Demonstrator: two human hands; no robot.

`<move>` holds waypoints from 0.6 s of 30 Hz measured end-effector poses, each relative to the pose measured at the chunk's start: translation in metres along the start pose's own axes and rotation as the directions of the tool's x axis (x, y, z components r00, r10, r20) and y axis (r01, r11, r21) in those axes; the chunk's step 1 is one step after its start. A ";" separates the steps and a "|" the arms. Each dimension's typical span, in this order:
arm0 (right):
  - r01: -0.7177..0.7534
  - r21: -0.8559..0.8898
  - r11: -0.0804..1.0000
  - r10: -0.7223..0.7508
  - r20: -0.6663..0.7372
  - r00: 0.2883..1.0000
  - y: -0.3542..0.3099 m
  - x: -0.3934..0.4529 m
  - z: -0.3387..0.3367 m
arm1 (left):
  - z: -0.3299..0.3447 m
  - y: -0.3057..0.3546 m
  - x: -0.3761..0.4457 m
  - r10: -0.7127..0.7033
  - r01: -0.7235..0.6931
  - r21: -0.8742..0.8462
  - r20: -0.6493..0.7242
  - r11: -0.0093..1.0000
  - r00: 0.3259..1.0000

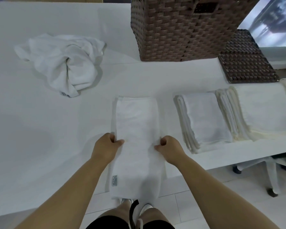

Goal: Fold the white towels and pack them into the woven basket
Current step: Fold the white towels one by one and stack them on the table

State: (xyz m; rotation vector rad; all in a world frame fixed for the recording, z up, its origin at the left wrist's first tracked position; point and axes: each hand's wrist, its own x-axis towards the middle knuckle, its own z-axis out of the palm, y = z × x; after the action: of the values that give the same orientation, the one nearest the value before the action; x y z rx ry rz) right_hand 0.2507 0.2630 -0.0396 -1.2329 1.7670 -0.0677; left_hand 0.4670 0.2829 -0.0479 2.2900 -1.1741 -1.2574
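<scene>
Long towel strip (136, 129) flat on table (40, 129), near end draped over front edge. Long axis straight away from body, toward woven basket (180, 30). Left hand (104, 146) and right hand (170, 148) each pinching a long edge mid-length, thumbs on top; likely set for next cross fold. Folded towel stacks (205, 119) just right, staged below basket for packing. Crumpled towel (64, 63) far left, unfolded. Basket lid (244, 63) off, beside basket.

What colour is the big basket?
Brown, in a checkered weave; the woven basket shows best in the head view.
</scene>
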 end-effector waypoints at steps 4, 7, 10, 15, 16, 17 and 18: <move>0.010 0.309 0.951 0.001 -0.037 0.999 0.004 -0.009 -0.006 | -0.007 -0.001 -0.012 -0.008 0.004 -0.183 -0.025 0.983 1.000; 0.103 0.432 0.896 -0.098 -0.034 0.995 0.004 -0.016 -0.014 | -0.015 0.004 -0.027 0.013 -0.043 -0.406 -0.077 0.913 0.997; 0.241 0.418 0.876 -0.246 -0.042 0.968 -0.002 -0.025 -0.025 | -0.025 0.015 -0.045 0.175 -0.195 -0.348 -0.087 0.917 0.981; 0.349 0.169 0.922 -0.342 -0.070 0.937 -0.025 -0.048 -0.047 | -0.043 0.031 -0.068 0.318 -0.326 -0.229 -0.069 0.917 0.945; 0.378 0.067 0.923 -0.371 -0.105 0.923 -0.030 -0.052 -0.051 | -0.045 0.034 -0.070 0.345 -0.356 -0.173 -0.093 0.918 0.934; 0.406 -0.034 0.913 -0.406 -0.143 0.902 -0.034 -0.054 -0.055 | -0.049 0.038 -0.073 0.374 -0.389 -0.122 -0.129 0.913 0.918; 0.436 -0.116 0.892 -0.451 -0.178 0.875 -0.038 -0.058 -0.057 | -0.051 0.041 -0.076 0.405 -0.422 -0.076 -0.170 0.903 0.898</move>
State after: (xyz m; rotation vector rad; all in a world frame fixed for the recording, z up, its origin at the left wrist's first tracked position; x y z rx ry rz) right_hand 0.2389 0.2627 0.0494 -1.7193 1.6282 -0.4123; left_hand 0.4644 0.3077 0.0490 1.8806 -1.4023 -0.9455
